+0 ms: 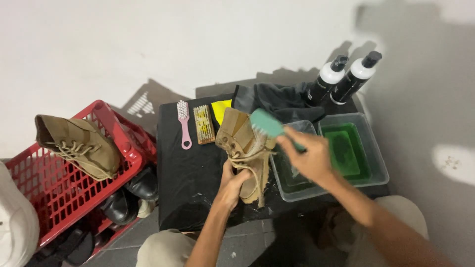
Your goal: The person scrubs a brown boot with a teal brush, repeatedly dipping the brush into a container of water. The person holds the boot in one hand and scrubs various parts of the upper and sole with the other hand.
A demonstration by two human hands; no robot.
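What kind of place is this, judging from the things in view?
Probably a small shoe-cleaning corner. A tan boot is scrubbed with a teal brush beside tubs of green liquid, and a red basket holds another boot.

Left hand [232, 184]: forearm runs up from bottom centre, bare, palm turned away, fingers curled closed in a grip. Right hand [308, 157]: forearm enters from lower right, wrist bent slightly, fingers wrapped closed, knuckles uppermost. Hands near each other, not touching.
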